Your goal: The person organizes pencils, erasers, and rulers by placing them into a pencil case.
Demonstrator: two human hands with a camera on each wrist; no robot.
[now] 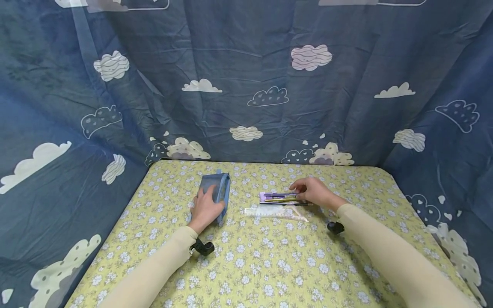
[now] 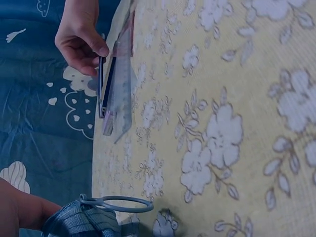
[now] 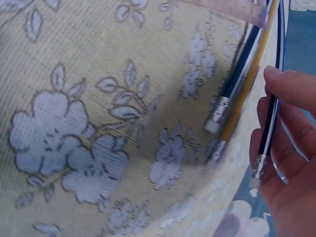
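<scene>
My left hand (image 1: 206,209) lies over a blue pencil case (image 1: 222,192) on the left of the table, its fingers spread across the top and the thumb at the zip side. In the left wrist view a loop (image 2: 123,203) stands out from the case. My right hand (image 1: 313,191) pinches a dark blue striped pencil (image 3: 269,128) near its eraser end, between thumb and fingers. Beside that pencil lie a yellow pencil (image 3: 247,84) and another dark blue pencil (image 3: 237,76), both with erasers. Something purple (image 1: 263,196) shows beneath the pencils.
A clear ruler (image 1: 254,212) lies just in front of the pencils, with a clear triangular piece (image 1: 294,214) at its right end. A yellow flowered cloth (image 1: 254,265) covers the table. Blue cloud-patterned curtains (image 1: 246,115) hang behind and at both sides.
</scene>
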